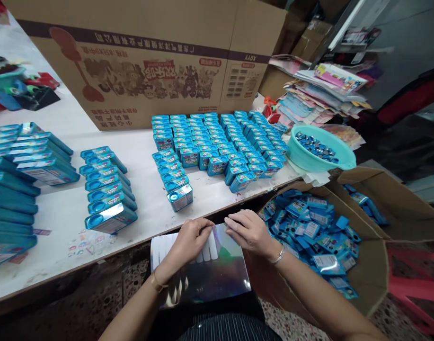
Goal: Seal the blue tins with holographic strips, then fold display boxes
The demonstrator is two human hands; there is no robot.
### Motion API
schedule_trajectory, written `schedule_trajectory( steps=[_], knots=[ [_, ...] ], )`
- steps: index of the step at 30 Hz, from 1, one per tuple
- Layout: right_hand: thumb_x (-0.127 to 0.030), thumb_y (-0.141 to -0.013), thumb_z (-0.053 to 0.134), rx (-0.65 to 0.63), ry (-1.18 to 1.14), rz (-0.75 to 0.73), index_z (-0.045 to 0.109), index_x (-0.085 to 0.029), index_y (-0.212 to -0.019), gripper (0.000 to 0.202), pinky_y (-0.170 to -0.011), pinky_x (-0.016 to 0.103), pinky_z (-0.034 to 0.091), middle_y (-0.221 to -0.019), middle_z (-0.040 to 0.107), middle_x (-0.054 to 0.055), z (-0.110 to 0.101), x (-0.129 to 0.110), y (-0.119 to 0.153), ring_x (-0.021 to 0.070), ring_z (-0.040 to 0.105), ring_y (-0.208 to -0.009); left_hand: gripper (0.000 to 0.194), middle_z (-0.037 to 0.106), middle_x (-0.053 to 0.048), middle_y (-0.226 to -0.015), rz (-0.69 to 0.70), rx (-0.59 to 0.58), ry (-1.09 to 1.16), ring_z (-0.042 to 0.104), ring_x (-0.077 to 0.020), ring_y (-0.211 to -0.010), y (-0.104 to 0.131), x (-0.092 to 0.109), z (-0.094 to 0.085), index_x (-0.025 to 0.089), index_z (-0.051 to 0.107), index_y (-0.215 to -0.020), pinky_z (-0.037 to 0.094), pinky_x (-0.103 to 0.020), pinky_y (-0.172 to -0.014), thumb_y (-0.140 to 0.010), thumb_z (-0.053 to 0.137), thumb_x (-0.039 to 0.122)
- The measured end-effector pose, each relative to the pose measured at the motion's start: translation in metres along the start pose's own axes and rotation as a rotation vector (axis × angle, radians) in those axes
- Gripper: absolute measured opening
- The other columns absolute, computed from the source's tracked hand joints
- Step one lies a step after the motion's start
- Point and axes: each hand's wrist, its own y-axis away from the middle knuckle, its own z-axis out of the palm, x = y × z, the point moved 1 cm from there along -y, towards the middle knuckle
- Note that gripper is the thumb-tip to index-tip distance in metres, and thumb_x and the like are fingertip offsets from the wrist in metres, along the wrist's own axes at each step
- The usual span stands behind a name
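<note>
A shiny, holographic sticker sheet with a row of long white strips rests on my lap, below the table's edge. My left hand lies over its upper part, thumb and fingers pinched at the top edge beside the strips. Close by on the right, my right hand is at the sheet's top right corner, its fingers bent and pressed together. Whatever is between those fingertips is too small to make out. Just beyond my hands, a blue tin stands at the front of a row on the table.
Several rows of blue tins cover the white table, with more stacked left. Behind stands a large cardboard carton. A turquoise basin of small metallic pieces sits right, above an open box of loose blue tins.
</note>
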Motion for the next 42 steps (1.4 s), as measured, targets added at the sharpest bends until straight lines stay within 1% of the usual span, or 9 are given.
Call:
schedule_trajectory(
  steps=[5,10,17,23,25,28,35,39,42],
  knots=[
    [-0.023,-0.092,0.064,0.036,0.071,-0.060,0.066,-0.019,-0.114,0.022,-0.088,0.040,0.052,-0.100,0.075,0.008,-0.003,0.001,0.002,0.0206,0.067,-0.091,0.029,0.079,-0.006,-0.092,-0.021,0.008,0.049,0.072,-0.0205,-0.082,0.000,-0.002,-0.001,0.017,0.076,-0.093,0.050,-0.028,-0.076,-0.089,0.048,0.022],
    [-0.020,-0.091,0.064,0.027,-0.019,0.010,0.066,-0.020,-0.112,0.020,-0.089,0.042,0.053,-0.106,0.074,0.010,0.000,0.000,0.001,0.0224,0.067,-0.097,0.030,0.079,-0.007,-0.096,-0.005,0.034,-0.052,0.071,-0.0220,-0.085,0.000,-0.005,0.003,0.018,0.076,-0.097,0.050,-0.030,-0.080,-0.092,0.047,0.024],
    [-0.012,-0.095,0.051,0.020,-0.008,-0.004,0.063,-0.021,-0.099,0.016,-0.095,0.043,0.051,-0.105,0.074,0.009,0.003,-0.001,0.000,0.0202,0.066,-0.099,0.031,0.078,-0.008,-0.101,-0.073,0.073,-0.134,0.072,-0.0232,-0.091,0.001,-0.008,0.003,0.018,0.075,-0.101,0.050,-0.030,-0.081,-0.092,0.046,0.023],
    [-0.022,-0.096,0.055,-0.013,-0.139,0.151,0.059,-0.019,-0.125,0.029,-0.091,0.042,0.053,-0.115,0.069,0.014,-0.002,0.004,-0.007,0.0238,0.063,-0.107,0.032,0.078,-0.007,-0.101,-0.077,0.062,-0.084,0.072,-0.0234,-0.093,0.001,-0.011,0.000,0.019,0.075,-0.102,0.051,-0.030,-0.083,-0.091,0.045,0.023],
    [-0.024,-0.096,0.057,-0.039,-0.114,0.173,0.062,-0.020,-0.122,0.028,-0.092,0.044,0.053,-0.118,0.068,0.014,-0.001,0.006,-0.011,0.0255,0.062,-0.109,0.033,0.078,-0.007,-0.102,-0.069,0.062,-0.066,0.072,-0.0237,-0.093,0.001,-0.009,0.000,0.018,0.075,-0.102,0.051,-0.031,-0.084,-0.091,0.045,0.024],
    [-0.021,-0.094,0.060,-0.024,-0.069,0.119,0.068,-0.024,-0.109,0.018,-0.094,0.046,0.050,-0.113,0.070,0.009,0.000,0.007,-0.013,0.0238,0.063,-0.106,0.032,0.078,-0.007,-0.102,-0.069,0.061,-0.044,0.072,-0.0234,-0.093,0.001,-0.007,-0.001,0.018,0.075,-0.101,0.051,-0.031,-0.084,-0.091,0.045,0.025],
    [-0.017,-0.094,0.058,-0.001,-0.010,0.045,0.068,-0.024,-0.101,0.014,-0.101,0.049,0.044,-0.110,0.073,0.007,0.003,0.008,-0.014,0.0212,0.064,-0.103,0.032,0.079,-0.005,-0.098,-0.083,0.038,0.007,0.072,-0.0221,-0.090,0.000,-0.004,-0.003,0.019,0.075,-0.100,0.051,-0.029,-0.082,-0.091,0.045,0.024],
    [-0.013,-0.095,0.052,0.001,0.050,-0.006,0.064,-0.022,-0.095,0.015,-0.103,0.049,0.044,-0.106,0.075,0.007,0.005,0.007,-0.014,0.0209,0.067,-0.101,0.031,0.079,-0.006,-0.100,-0.091,0.046,-0.068,0.072,-0.0233,-0.092,0.000,-0.004,-0.001,0.018,0.075,-0.101,0.051,-0.029,-0.083,-0.092,0.046,0.023],
    [-0.008,-0.093,0.050,-0.036,0.043,-0.042,0.063,-0.020,-0.097,0.017,-0.105,0.050,0.044,-0.112,0.074,0.009,-0.008,-0.001,-0.006,0.0228,0.066,-0.107,0.031,0.078,-0.008,-0.102,-0.144,0.101,-0.181,0.072,-0.0250,-0.094,-0.001,-0.007,-0.001,0.018,0.074,-0.104,0.050,-0.031,-0.083,-0.093,0.046,0.022]
  ],
)
